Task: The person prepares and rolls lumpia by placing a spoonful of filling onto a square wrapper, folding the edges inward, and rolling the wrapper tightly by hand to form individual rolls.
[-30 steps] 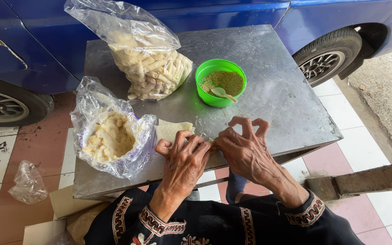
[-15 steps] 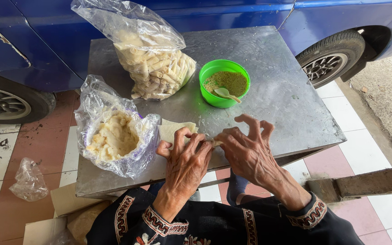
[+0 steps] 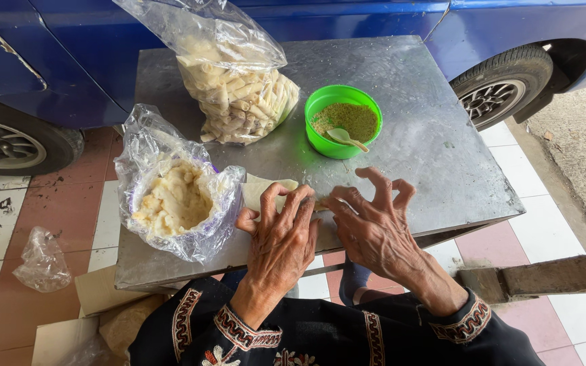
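- The left hand (image 3: 281, 234) lies fingers-down on a thin pale dough wrapper (image 3: 264, 191) spread flat on the grey metal table (image 3: 435, 146), pressing on it.
- The right hand (image 3: 373, 225) sits just beside, fingertips curled onto the wrapper's right end; whether it pinches anything cannot be told.
- A round green plastic bowl (image 3: 342, 120) of crumbly filling, spoon inside, stands behind the hands.
- An open clear plastic bag of pale pieces (image 3: 174, 196) sits left; a taller clear bag of rolled sticks (image 3: 235, 81) stands behind.
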